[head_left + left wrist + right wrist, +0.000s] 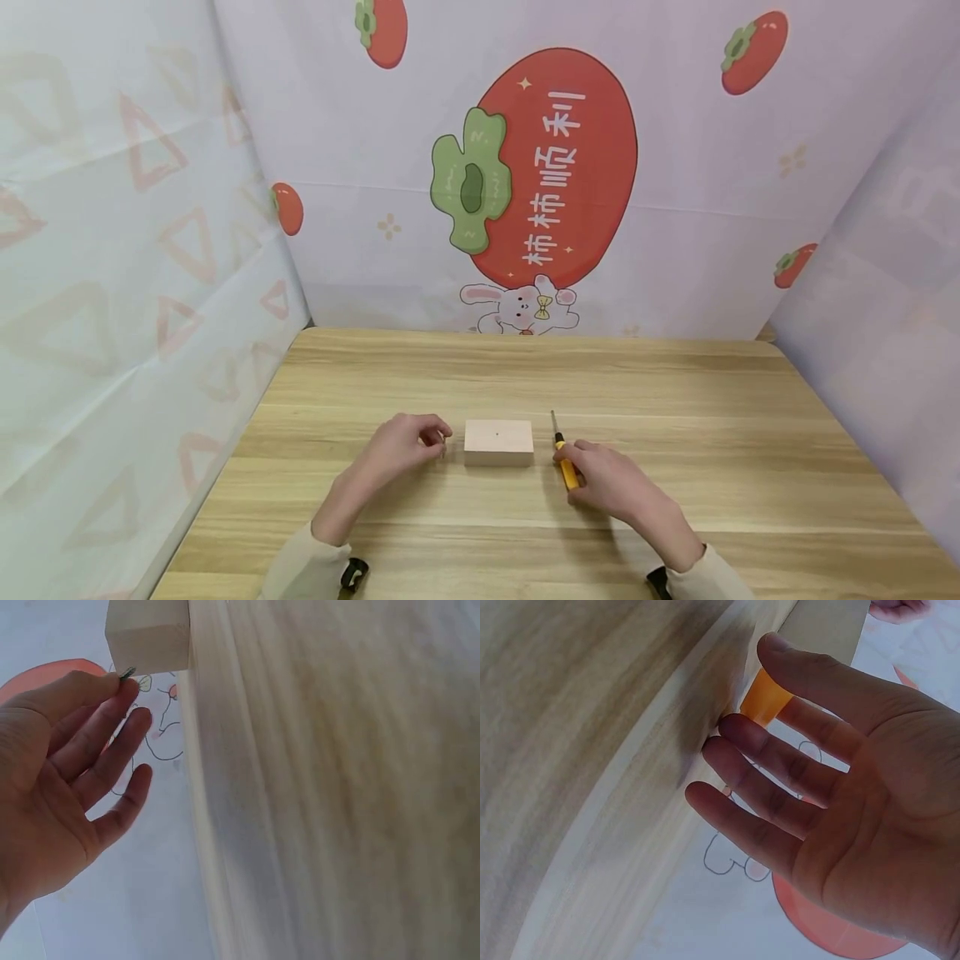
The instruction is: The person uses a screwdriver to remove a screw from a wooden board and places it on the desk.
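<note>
Between thumb and index finger, my left hand (pixel 408 442) pinches a small thin screw (pixel 127 673), its other fingers loosely spread. Just to the right of that hand, a pale wooden block (pixel 498 443) lies flat on the table, a tiny dark hole (pixel 497 434) in the middle of its top. On the block's other side my right hand (pixel 603 477) has thumb and index finger on the yellow handle (pixel 765 697) of a screwdriver (pixel 567 475). The screwdriver's metal shaft points away from me, close over the tabletop. The remaining right fingers are extended, with their tips near the wood.
The wood-grain table (pixel 525 375) reaches back to a white printed curtain (pixel 360 275) with a large red persimmon picture. More pale fabric hangs along the left side (pixel 135 333) and the right side (pixel 892 317).
</note>
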A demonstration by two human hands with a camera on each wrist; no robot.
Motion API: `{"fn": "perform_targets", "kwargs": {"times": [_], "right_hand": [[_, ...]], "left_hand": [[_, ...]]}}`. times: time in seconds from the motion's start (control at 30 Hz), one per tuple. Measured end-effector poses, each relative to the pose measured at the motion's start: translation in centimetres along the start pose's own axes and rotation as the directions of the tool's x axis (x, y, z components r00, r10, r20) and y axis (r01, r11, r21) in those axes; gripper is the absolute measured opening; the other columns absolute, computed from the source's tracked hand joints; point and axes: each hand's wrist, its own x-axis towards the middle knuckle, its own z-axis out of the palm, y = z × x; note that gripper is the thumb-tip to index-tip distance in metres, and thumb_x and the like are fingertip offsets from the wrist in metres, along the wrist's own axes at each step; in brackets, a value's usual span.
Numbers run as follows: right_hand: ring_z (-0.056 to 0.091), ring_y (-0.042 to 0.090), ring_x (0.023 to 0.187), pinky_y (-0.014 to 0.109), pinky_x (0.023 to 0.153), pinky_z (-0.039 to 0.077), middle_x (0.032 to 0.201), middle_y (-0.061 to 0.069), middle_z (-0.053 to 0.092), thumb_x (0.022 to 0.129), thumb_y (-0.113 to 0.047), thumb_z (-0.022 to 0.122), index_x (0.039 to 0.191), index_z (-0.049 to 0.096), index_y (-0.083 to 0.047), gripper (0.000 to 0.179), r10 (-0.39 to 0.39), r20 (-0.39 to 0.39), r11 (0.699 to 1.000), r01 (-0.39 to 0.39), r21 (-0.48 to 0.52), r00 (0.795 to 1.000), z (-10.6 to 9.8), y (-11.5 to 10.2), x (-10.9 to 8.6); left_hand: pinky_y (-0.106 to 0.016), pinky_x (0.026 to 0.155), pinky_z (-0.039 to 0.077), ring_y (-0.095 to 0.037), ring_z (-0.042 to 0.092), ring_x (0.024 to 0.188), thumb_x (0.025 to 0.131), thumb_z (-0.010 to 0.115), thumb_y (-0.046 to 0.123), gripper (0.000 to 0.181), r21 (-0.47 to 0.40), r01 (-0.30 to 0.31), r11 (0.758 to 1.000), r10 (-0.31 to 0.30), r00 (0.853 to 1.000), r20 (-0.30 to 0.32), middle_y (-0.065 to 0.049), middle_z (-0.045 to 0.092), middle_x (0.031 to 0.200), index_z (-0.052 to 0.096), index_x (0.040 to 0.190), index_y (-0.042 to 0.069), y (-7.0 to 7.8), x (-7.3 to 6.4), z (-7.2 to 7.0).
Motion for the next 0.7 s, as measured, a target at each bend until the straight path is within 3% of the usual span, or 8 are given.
{"fn": "perform_targets", "kwargs": {"times": [0.33,0.7], "right_hand": [[0.052,0.010,0.076,0.029,0.064,0.046,0.094,-0.003,0.064,0.072,-0.011,0.085,0.110,0.069,-0.014,0.041,-0.013,-0.003,1.000,0.013,-0.010,1.000,0.2,0.1,0.1],[0.051,0.010,0.075,0.027,0.062,0.045,0.091,-0.002,0.060,0.072,-0.010,0.085,0.108,0.069,-0.014,0.040,-0.031,-0.008,0.999,0.031,-0.009,0.999,0.3,0.2,0.1]], "left_hand": [[-0.026,0.067,0.047,-0.003,0.058,0.072,0.085,0.070,0.011,0.013,0.062,0.044,0.997,-0.051,0.992,0.117,0.012,0.068,0.078,0.074,0.096,0.017,-0.6,0.2,0.5],[-0.026,0.067,0.046,-0.006,0.055,0.072,0.084,0.069,0.008,0.012,0.072,0.059,0.996,-0.066,0.993,0.101,0.010,0.064,0.077,0.073,0.091,0.016,-1.1,0.6,1.2]]}}
